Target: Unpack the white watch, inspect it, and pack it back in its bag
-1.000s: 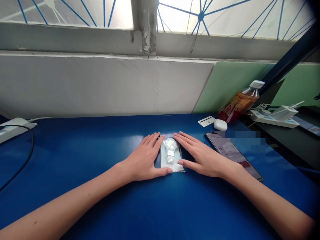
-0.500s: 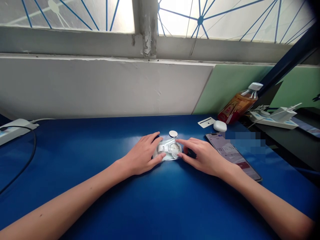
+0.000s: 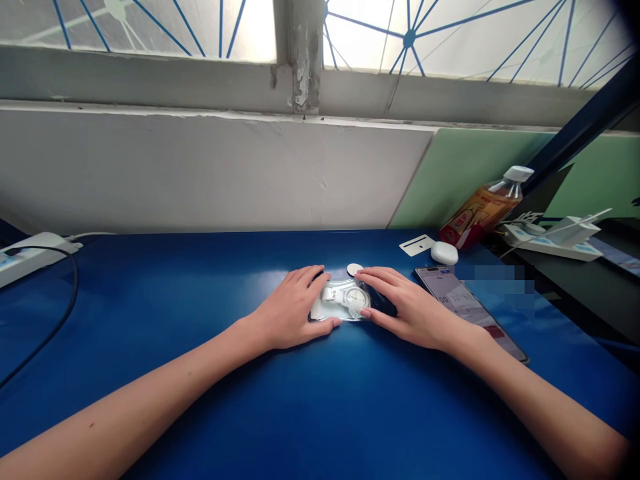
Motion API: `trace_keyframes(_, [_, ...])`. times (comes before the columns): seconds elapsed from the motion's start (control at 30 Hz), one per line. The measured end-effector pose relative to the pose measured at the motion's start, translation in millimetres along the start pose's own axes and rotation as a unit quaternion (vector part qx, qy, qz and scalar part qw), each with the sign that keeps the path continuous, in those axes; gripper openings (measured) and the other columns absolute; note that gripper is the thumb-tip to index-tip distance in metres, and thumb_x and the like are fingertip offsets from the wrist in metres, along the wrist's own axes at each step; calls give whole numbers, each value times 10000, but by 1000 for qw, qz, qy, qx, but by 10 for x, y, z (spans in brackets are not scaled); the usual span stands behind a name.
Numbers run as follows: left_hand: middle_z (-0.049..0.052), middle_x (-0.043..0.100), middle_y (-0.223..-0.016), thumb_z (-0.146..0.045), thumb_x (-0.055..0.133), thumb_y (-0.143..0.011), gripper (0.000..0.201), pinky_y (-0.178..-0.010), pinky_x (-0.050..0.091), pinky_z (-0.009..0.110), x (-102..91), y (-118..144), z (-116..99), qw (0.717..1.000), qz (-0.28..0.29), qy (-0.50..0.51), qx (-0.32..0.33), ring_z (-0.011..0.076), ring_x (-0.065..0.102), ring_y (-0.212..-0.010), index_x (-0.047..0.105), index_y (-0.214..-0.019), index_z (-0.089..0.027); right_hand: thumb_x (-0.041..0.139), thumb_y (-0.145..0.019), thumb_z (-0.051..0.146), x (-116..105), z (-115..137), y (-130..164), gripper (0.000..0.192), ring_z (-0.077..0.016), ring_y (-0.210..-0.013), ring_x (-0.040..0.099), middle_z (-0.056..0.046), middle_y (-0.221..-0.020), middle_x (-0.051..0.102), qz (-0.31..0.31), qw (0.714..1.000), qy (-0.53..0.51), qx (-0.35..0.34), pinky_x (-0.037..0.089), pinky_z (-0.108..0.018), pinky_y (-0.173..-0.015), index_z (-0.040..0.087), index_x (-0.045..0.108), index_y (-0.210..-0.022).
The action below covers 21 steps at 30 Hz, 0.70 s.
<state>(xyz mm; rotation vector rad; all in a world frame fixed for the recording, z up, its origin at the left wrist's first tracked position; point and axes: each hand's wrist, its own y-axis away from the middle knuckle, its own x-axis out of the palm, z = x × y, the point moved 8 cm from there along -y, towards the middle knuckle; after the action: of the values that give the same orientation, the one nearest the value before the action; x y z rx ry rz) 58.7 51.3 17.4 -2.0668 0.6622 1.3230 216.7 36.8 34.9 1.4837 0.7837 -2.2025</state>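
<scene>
A white wristwatch with a round dial and white strap lies inside a clear plastic pouch flat on the blue table. Around the pouch's left end is my left hand, open, its thumb along the near edge and its fingers at the far edge. My right hand is open too at the right end. Its thumb tip touches the near right corner, while its index finger reaches the far right corner. Just beyond the pouch, a small white disc sits near that index fingertip.
To the right lie a phone with a timer on screen, a white earbud case and a white card. A drink bottle leans behind them. Power strips stand at the left and far right, with cables.
My left thumb has come off the top of the pouch to its near edge. The right fingers have spread wider. The view has shifted slightly.
</scene>
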Motion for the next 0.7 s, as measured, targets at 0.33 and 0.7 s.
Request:
trace_keyframes(0.33, [186,417,-1452,-595,597,-806,713,-1104,334,504,4,-8,22,1000,-4,7,-13,354,353,-1359,473,-1331,-130,547,-885,500,17,-104,21,635,-332,-1354,397,-122,-1441,482,35,999,-8,17,423,-522,-1058,236,399,-1444])
trace_keyframes(0.7, [178,428,-1447,-598,584,-815,723,-1105,337,497,20,-8,42,1000,-1,-3,-17,344,356,-1361,458,-1352,-131,513,-902,520,60,-127,33,674,-316,-1398,331,-110,-1491,425,62,997,-16,32,383,-512,-1095,227,331,-1481])
